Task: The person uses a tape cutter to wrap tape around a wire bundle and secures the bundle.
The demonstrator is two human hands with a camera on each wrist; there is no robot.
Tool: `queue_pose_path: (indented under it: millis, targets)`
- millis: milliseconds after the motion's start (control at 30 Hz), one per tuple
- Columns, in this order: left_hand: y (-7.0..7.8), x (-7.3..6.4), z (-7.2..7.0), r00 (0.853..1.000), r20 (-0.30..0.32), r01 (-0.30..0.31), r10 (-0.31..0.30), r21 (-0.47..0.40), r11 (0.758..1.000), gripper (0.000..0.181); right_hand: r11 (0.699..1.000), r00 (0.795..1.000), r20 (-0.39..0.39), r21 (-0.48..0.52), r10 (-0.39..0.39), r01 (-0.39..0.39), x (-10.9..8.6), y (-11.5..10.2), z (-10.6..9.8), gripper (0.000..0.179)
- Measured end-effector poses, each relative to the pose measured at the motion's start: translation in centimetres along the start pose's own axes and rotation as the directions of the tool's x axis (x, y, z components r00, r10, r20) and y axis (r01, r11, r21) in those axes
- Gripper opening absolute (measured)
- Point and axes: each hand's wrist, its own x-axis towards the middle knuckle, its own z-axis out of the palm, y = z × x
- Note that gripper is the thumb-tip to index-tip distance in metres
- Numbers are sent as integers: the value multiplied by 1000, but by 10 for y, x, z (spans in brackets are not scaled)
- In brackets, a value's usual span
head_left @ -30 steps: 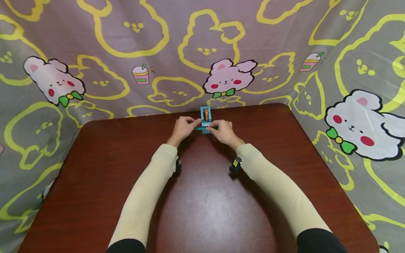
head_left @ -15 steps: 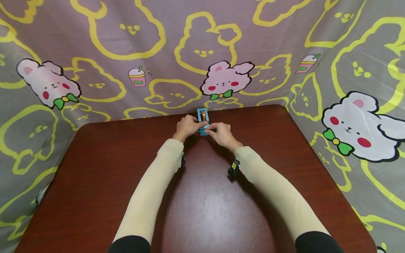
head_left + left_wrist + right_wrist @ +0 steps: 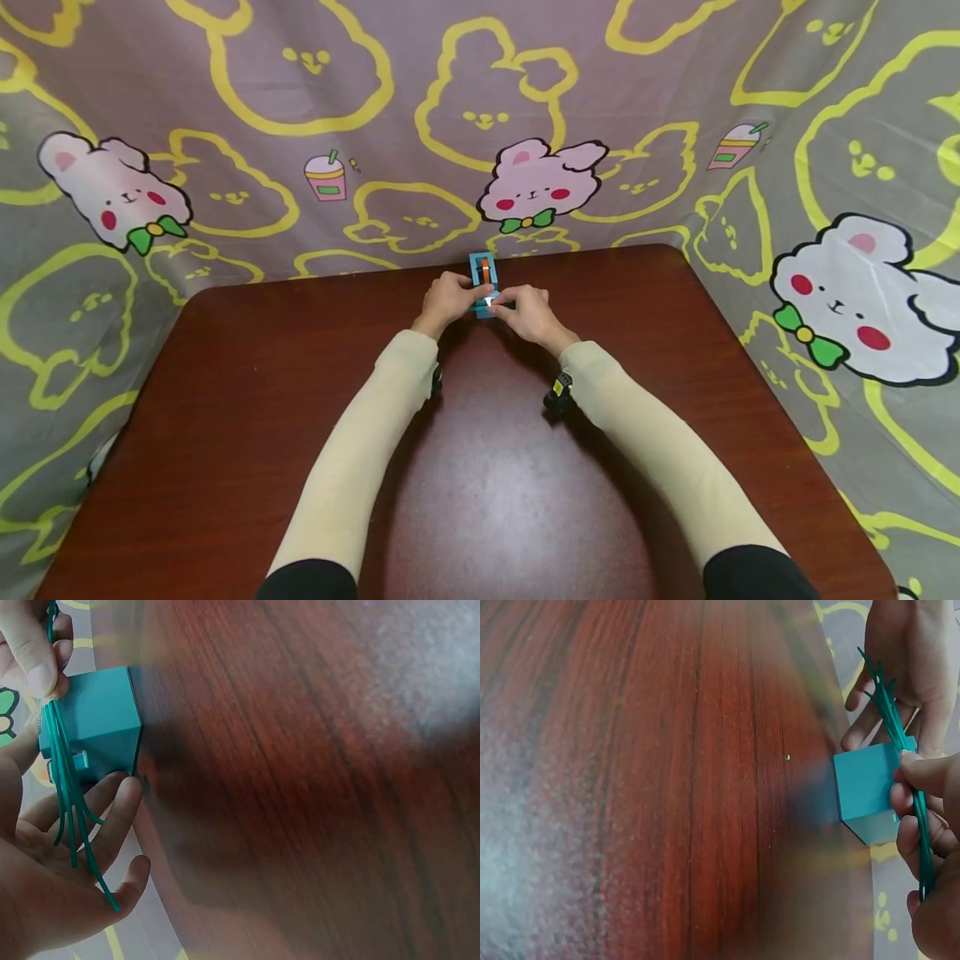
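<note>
A blue tape dispenser (image 3: pixel 483 314) with an orange core (image 3: pixel 485 268) stands at the table's back edge, its plain end showing in the left wrist view. My right hand (image 3: pixel 531 313) pinches a bundle of thin green wires (image 3: pixel 889 712) between thumb and fingers, across the dispenser's near end. Loose wire ends fan out toward my left palm. My left hand (image 3: pixel 448 297) holds the dispenser, thumb over its top and fingers along its left side. A pale glint shows between the thumbs in the head view; whether it is tape I cannot tell.
Behind the dispenser hangs a patterned curtain (image 3: pixel 420 150), which also encloses the sides. The brown table (image 3: pixel 247 400) stretches out toward me. A small light speck (image 3: pixel 787 757) lies on the wood.
My left hand has shifted right, off the left end of the wire bundle, bringing its thumb over the dispenser. The right hand stays close to the same place with the wires.
</note>
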Motion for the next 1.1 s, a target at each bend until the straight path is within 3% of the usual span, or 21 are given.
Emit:
queue_pose_path:
  millis: [533, 1100]
  targets:
    - [2, -4, 0, 999, -14, 33, -34, -68, 997, 47, 991, 992, -28, -35, -127, 126, 1, 7, 0, 12]
    - [1, -7, 1, 999, 3, 53, -54, -152, 987, 52, 980, 985, -26, -103, -173, 170, 1, 9, 0, 10]
